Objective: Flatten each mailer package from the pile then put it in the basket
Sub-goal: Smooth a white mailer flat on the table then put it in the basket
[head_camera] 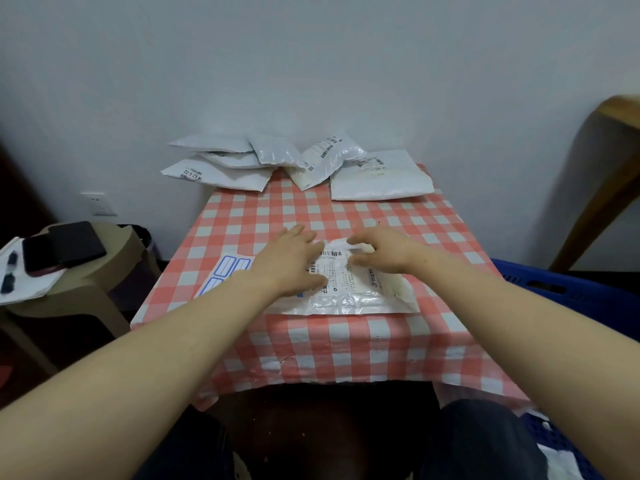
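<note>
A white mailer package with a printed label lies near the front of the table with the red checked cloth. My left hand presses flat on its left part, fingers straight. My right hand is at its far edge, fingers and thumb curled round a raised flap of the mailer. The pile of white mailers sits at the table's far edge against the wall. A blue basket stands to the right of the table, partly hidden by my right arm.
Blue-bordered stickers lie on the cloth left of the mailer. A beige stool at the left carries dark phones and papers. A wooden piece of furniture stands at the far right. White items show in the basket's lower part.
</note>
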### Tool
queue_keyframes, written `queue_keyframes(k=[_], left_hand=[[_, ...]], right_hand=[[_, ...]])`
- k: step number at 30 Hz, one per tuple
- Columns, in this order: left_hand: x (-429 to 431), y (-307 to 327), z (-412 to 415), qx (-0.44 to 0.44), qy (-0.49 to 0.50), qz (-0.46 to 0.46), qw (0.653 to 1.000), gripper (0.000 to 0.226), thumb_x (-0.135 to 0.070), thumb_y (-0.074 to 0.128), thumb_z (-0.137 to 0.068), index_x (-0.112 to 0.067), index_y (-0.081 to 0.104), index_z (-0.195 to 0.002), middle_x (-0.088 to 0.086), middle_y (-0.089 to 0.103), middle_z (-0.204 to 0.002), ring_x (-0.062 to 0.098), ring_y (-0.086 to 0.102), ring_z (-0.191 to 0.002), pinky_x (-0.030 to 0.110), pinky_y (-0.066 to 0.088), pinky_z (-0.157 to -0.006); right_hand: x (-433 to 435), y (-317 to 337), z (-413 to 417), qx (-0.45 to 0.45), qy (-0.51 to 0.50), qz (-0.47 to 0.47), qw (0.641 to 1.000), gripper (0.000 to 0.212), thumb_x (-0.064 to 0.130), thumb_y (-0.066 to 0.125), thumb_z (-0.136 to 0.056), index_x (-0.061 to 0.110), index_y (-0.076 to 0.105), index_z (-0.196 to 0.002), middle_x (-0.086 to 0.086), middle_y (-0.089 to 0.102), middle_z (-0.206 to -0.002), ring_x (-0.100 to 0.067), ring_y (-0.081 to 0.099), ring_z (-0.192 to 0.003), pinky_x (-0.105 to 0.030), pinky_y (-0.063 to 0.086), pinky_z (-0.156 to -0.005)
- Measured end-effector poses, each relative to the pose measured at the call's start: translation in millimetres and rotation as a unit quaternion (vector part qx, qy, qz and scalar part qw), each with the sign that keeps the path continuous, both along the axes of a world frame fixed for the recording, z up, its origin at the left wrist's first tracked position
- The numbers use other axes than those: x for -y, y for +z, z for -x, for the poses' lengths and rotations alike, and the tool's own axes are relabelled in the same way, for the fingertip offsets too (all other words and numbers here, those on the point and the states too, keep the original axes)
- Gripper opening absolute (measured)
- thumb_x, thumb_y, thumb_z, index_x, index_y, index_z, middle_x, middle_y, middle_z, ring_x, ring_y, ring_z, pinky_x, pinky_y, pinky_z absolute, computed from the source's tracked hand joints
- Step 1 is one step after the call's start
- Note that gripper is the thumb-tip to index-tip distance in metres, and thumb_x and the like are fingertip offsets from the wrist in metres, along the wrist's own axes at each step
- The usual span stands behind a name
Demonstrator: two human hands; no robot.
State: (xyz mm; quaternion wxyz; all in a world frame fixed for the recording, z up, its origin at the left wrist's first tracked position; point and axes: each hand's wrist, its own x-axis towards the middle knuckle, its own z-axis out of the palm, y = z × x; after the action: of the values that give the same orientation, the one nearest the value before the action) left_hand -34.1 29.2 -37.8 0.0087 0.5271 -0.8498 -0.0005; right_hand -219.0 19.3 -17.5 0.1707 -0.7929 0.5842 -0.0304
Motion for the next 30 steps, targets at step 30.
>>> queue_keyframes(k=[30], left_hand=[[-3, 3, -20, -0.098, 0.063, -0.095, 0.989, 0.062, -0.036, 0.068, -0.081, -0.012, 0.049, -0.136, 0.000, 0.042, -0.144, 0.017, 0.033, -0.134, 0.028, 0.027, -0.105]], right_hand=[[4, -7, -11, 0.046, 0.027, -0.052, 0.997, 0.066, 0.031, 0.070, -0.084, 0.018, 0.041, -0.142, 0.000, 0.044, -0.146, -0.017, 0.042, -0.132, -0.030, 0.033, -0.109]])
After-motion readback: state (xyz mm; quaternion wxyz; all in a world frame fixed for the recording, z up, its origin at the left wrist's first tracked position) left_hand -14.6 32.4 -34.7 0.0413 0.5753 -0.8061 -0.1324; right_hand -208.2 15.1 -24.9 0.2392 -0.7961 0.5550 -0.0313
